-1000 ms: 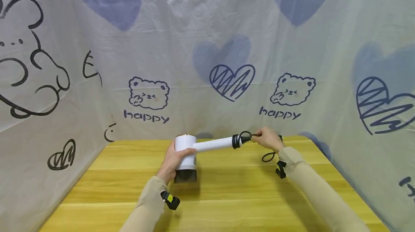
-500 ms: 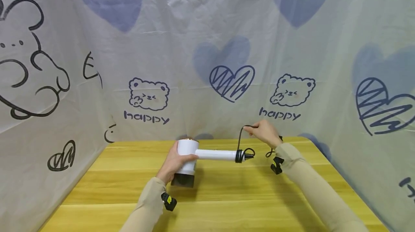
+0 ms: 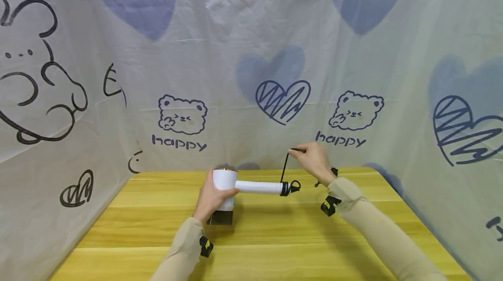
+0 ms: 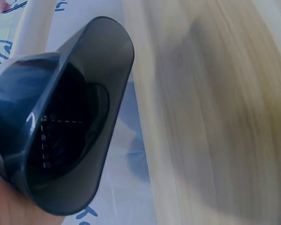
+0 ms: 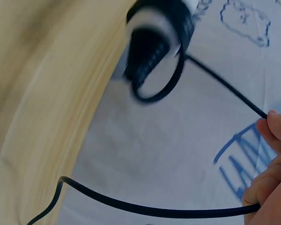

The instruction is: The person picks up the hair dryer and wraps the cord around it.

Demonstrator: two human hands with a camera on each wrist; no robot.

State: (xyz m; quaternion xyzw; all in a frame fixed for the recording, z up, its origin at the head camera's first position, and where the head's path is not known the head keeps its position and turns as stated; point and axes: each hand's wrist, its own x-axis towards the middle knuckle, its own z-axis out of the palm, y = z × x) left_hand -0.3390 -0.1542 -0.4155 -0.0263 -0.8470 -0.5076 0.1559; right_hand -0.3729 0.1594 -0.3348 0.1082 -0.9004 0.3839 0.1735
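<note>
A white hair dryer [image 3: 257, 187] with a dark nozzle [image 4: 84, 117] is held above the table by its head, its handle pointing right. My left hand [image 3: 210, 198] grips the barrel, thumb across the front. Black cord [image 5: 225, 86] is wound in several turns round the end of the handle, with a small loop by the ribbed strain relief [image 5: 147, 56]. My right hand [image 3: 314, 161], up and right of the handle end, pinches the cord between thumb and fingers. The stretch from coil to fingertips is taut. More cord runs out below the curled fingers in the right wrist view.
The wooden table [image 3: 275, 246] lies beneath both hands. Behind it and at both sides hangs a pale cloth [image 3: 235, 32] printed with hearts and bears. Each wrist wears a small black camera [image 3: 330, 206].
My right hand has risen from the strain relief and moved left, drawing a length of cord up from the coil. The dryer's handle has dropped to nearly level, still in my left hand.
</note>
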